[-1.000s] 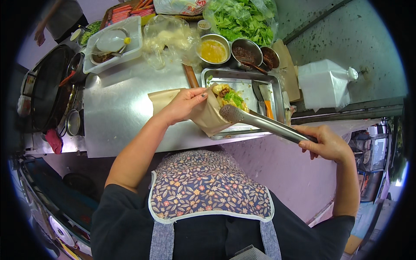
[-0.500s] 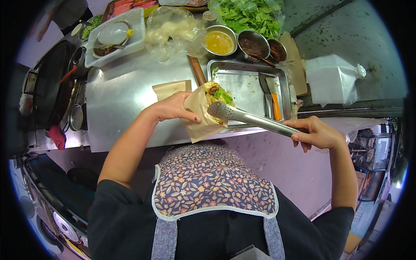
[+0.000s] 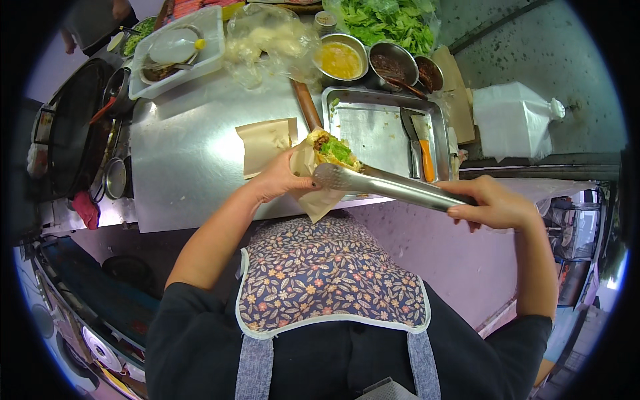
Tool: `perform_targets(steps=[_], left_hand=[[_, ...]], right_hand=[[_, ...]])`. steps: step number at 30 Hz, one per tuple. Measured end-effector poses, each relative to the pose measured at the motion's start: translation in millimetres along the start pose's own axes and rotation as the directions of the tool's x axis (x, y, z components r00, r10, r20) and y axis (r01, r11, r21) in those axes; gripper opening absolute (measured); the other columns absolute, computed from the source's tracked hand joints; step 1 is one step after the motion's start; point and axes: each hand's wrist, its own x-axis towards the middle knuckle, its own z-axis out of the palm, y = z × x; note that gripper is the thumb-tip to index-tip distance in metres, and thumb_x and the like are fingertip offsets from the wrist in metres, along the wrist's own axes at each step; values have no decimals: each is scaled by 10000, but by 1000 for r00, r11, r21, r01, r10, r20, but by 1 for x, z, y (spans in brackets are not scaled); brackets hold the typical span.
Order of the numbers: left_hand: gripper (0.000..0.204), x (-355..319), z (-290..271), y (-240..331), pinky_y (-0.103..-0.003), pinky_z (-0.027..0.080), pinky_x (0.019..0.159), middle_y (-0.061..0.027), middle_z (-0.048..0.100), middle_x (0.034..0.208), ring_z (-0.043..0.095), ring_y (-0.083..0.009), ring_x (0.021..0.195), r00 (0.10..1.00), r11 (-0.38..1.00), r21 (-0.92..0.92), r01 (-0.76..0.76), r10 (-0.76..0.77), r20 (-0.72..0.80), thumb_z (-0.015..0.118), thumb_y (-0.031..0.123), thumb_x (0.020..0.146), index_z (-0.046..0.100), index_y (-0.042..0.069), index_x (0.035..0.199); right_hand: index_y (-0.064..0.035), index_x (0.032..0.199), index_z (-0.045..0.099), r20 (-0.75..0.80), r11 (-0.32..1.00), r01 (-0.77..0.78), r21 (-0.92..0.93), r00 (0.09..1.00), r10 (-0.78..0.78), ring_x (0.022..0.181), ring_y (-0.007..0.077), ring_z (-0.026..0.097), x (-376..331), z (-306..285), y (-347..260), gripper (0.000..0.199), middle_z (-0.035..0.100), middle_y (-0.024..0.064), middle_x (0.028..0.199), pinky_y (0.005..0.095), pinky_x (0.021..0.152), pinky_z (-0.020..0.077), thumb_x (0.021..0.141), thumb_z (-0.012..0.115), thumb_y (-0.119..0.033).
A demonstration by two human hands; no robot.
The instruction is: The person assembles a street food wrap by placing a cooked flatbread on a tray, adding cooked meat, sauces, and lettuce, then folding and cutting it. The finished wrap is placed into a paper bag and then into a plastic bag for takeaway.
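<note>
My left hand (image 3: 283,180) is closed around a brown paper bag (image 3: 325,202) at the counter's near edge. Out of the bag's opening shows a filled flatbread (image 3: 339,155) with green lettuce and a browned filling. My right hand (image 3: 497,205) grips long metal tongs (image 3: 400,188) by their far right end. The rounded head of the tongs lies against the bag and the near side of the flatbread, close to my left thumb. Whether food sits between the tong arms is hidden.
Beyond the bag lies a metal tray (image 3: 373,120) with a knife and an orange-handled spatula (image 3: 425,148). Another paper bag (image 3: 260,150) and a wooden stick (image 3: 305,103) rest on the steel counter (image 3: 180,153). Sauce bowls (image 3: 340,60) and lettuce (image 3: 387,27) stand behind.
My left hand and the bag have shifted slightly right and tilted. The tong head has rolled over and moved a little left and nearer. More of the second paper bag shows.
</note>
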Motion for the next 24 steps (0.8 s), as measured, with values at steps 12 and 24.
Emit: perform_targets(steps=[12, 24], left_hand=[[827, -11, -6, 30, -311, 443, 1053, -62, 622, 1287, 571, -153, 1173, 990, 965, 233, -118, 132, -47, 886, 43, 692, 531, 68, 1438], [833, -67, -62, 9, -309, 483, 1022, -49, 643, 1224, 590, -145, 1158, 971, 996, -94, 1, -24, -239, 883, 5, 660, 487, 63, 1391]], right_hand=[[-66, 1365, 611, -20, 970, 4, -242, 1000, -10, 564, 171, 652, 7, -19, -32, 459, 678, 101, 771, 309, 571, 559, 966, 662, -288], [-45, 1423, 554, -101, 946, 66, 318, 994, -36, 608, 93, 597, 18, -16, 22, 530, 648, 29, 800, 232, 543, 526, 937, 689, -207]])
